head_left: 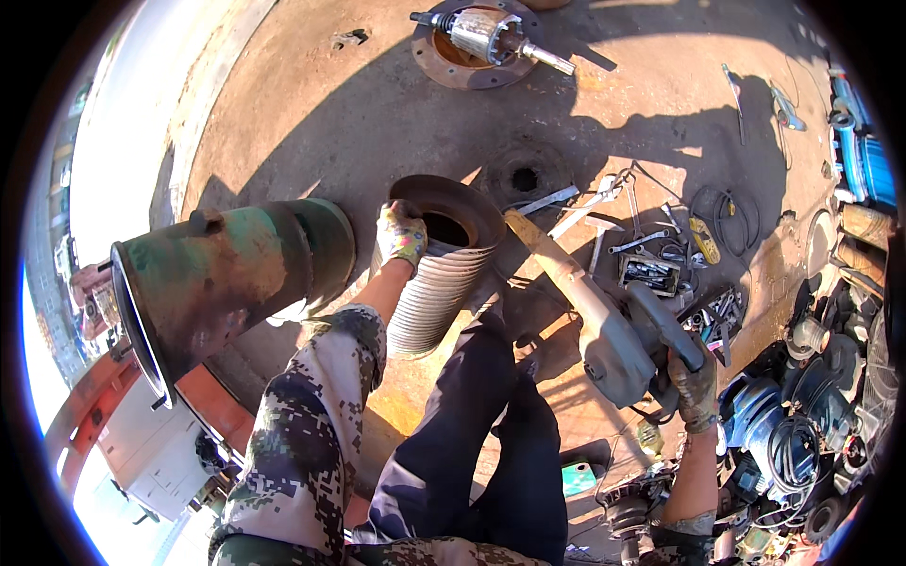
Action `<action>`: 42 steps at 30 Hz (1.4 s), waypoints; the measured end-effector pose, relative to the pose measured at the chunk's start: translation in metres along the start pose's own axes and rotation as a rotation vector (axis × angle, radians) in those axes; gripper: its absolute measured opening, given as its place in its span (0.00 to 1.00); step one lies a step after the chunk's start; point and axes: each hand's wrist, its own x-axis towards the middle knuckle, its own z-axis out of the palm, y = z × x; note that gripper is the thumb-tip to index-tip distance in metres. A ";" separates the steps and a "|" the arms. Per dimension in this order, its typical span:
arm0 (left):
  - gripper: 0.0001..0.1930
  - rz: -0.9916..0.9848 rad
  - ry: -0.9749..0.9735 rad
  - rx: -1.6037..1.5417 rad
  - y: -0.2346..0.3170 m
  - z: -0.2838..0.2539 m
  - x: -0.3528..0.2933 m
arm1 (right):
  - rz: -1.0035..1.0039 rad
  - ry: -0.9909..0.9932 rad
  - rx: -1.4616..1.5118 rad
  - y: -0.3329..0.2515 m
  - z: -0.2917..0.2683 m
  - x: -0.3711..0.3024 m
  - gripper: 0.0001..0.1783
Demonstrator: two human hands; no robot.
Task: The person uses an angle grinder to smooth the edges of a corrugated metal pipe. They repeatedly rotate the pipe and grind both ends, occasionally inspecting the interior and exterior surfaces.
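My left hand (403, 236), in a patterned glove, is closed on the upper rim of a ribbed metal cylinder (429, 302). The cylinder stands tilted in front of my legs, its dark hollow opening facing up. At the right, my gloved right hand (696, 387) grips the dark handle of what looks like a hand-held blower (599, 330). Its long, tapering nozzle reaches up and left, with the tip beside the cylinder's rim. Left of the cylinder, a large green, rust-stained motor housing (226, 278) lies on its side.
Wrenches (642, 241) and a socket tray (649, 275) lie beyond the blower. A rotor (486, 36) rests on a flanged ring (434, 66) at the far side. Motor parts and cables (793, 453) crowd the right. An orange beam (90, 415) stands at the lower left.
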 end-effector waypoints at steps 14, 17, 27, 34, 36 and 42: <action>0.15 -0.150 0.001 -0.006 0.028 -0.017 -0.006 | 0.552 -0.421 -0.019 -0.119 0.219 0.278 0.06; 0.11 -0.163 0.085 -0.065 0.008 -0.009 -0.010 | 0.577 -0.476 -0.022 -0.093 0.213 0.304 0.09; 0.11 -0.072 0.245 -0.130 0.010 -0.025 -0.012 | 0.404 -0.619 -0.182 -0.109 0.250 0.336 0.17; 0.10 -0.018 0.265 -0.242 0.012 -0.027 -0.011 | 0.269 -0.927 -0.454 -0.129 0.314 0.387 0.17; 0.11 -0.004 0.244 -0.230 0.015 -0.024 -0.013 | 0.248 -0.967 -0.541 -0.139 0.331 0.386 0.17; 0.04 -0.040 0.130 -0.224 0.022 -0.021 -0.018 | 0.184 -0.919 -0.508 -0.115 0.381 0.372 0.13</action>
